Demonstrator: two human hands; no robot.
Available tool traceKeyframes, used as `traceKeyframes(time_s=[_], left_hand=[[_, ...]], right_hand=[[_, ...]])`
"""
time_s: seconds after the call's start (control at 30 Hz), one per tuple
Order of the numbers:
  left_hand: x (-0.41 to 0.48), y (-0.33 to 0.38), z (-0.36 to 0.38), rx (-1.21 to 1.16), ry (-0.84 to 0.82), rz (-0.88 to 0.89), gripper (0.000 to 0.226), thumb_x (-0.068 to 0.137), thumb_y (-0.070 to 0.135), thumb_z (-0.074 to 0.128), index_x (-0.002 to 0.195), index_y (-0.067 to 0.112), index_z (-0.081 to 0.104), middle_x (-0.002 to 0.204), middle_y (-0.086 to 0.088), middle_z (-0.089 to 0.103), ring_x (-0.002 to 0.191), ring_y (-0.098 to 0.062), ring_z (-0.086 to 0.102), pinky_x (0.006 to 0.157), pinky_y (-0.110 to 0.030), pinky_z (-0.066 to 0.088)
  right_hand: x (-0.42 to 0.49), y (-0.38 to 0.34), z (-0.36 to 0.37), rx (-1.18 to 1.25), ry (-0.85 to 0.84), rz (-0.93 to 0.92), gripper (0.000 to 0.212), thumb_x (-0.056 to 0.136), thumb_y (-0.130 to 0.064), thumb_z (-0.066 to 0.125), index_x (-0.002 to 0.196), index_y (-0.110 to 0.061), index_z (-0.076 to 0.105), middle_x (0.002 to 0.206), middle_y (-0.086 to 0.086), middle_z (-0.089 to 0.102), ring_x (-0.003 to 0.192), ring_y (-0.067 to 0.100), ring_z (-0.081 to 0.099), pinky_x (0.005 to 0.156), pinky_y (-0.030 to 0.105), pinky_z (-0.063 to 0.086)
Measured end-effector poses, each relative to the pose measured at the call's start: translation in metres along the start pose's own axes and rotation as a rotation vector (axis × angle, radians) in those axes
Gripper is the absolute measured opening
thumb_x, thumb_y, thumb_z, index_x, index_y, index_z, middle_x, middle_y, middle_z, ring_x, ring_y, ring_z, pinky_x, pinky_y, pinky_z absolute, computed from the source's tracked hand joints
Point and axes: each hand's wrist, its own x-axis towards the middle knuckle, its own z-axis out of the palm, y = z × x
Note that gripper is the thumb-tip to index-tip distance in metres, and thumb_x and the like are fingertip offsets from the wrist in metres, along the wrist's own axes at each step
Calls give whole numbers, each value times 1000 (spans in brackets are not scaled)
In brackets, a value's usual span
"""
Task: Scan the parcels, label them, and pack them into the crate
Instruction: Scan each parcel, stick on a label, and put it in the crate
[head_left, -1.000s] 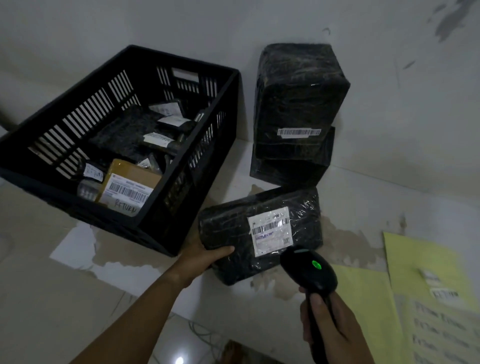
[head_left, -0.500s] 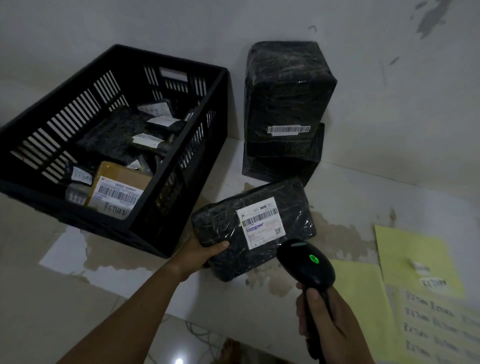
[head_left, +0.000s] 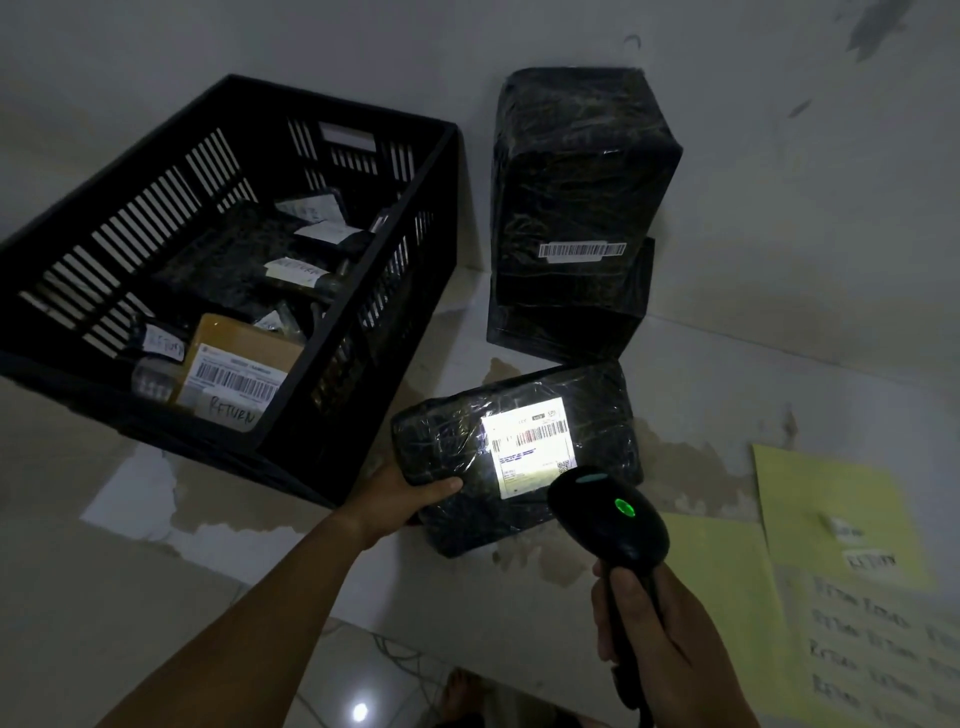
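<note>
A flat black-wrapped parcel (head_left: 447, 452) lies on the white counter, its white shipping label (head_left: 530, 447) lit brightly by the scanner's beam. My left hand (head_left: 395, 499) grips the parcel's near left corner. My right hand (head_left: 654, 634) holds a black barcode scanner (head_left: 608, 525) with a green light, pointed at the label from just below it. The black slatted crate (head_left: 363, 332) stands to the left and holds several parcels, one a brown box (head_left: 239, 358) marked RETURN.
Two more black-wrapped parcels are stacked against the wall, the upper one (head_left: 582, 171) carrying a barcode strip. Yellow sheets (head_left: 831, 514) with handwritten RETURN labels lie at the right. The counter's front edge runs below my hands, with floor beyond.
The scanner's beam has come on and lights the parcel's label, which was dim before. Both hands stay roughly where they were on the parcel and the scanner.
</note>
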Motion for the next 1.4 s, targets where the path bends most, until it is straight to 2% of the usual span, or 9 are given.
traceKeyframes(time_s=[0.07,0.17,0.3,0.43,0.57,0.9,1.03,1.17,1.4], left_hand=[[1,-2,-1,5,-8,11,48,79,24,88,120,38,68,121,5,74,115,-16,68,94,-47,59],[0,0,-1,0,-8,-2,46,79,24,87,118,38,68,121,6,74,115,-16,68,94,-48,58],[2,1,-4,34,-4,28,67,58,51,95,119,45,68,125,9,72,121,-16,65,98,-44,57],[-1,4,-1,13,-4,-8,40,80,23,87,106,47,67,117,6,73,111,-16,68,91,-48,59],[-3,4,1,8,12,-3,41,84,15,82,106,44,63,115,9,72,111,-15,67,88,-43,60],[-9,6,1,38,-13,-65,42,86,24,81,121,37,62,118,5,72,110,-16,68,76,-32,60],[-21,1,2,47,-37,-123,40,89,27,76,126,35,60,106,10,77,90,-4,73,63,-25,58],[-28,0,1,43,-35,-101,48,87,28,78,130,36,59,109,9,77,96,-9,74,70,-28,60],[-35,-7,4,-1,88,-49,86,78,22,85,146,42,37,130,4,66,113,-17,67,70,-28,62]], right_hand=[[-2,3,-1,-26,12,-5,63,67,-89,44,84,-31,63,62,15,63,46,14,54,50,27,39],[-4,2,-2,-69,23,-23,50,73,-76,43,82,-32,63,61,14,64,46,15,56,50,26,39],[-7,3,-2,-85,38,-30,50,71,-77,43,81,-32,63,59,12,65,47,17,58,48,22,39],[-11,1,-5,-121,42,-33,71,60,-96,37,80,-32,61,62,11,66,49,15,59,49,18,40],[-15,-1,-6,-117,37,-37,50,69,-77,40,82,-34,61,62,11,66,51,16,59,50,18,41],[-1,10,-9,-100,52,-2,38,90,-66,43,86,-30,57,70,8,64,55,15,58,57,29,45],[41,45,-31,24,236,124,21,104,-29,39,118,-15,45,83,22,55,69,31,54,59,41,44],[95,84,-65,-98,270,139,53,103,-10,37,147,-29,14,80,19,51,64,28,49,51,34,40],[156,140,-71,-371,283,60,54,98,-13,53,145,-7,28,121,14,49,102,33,57,79,40,49]])
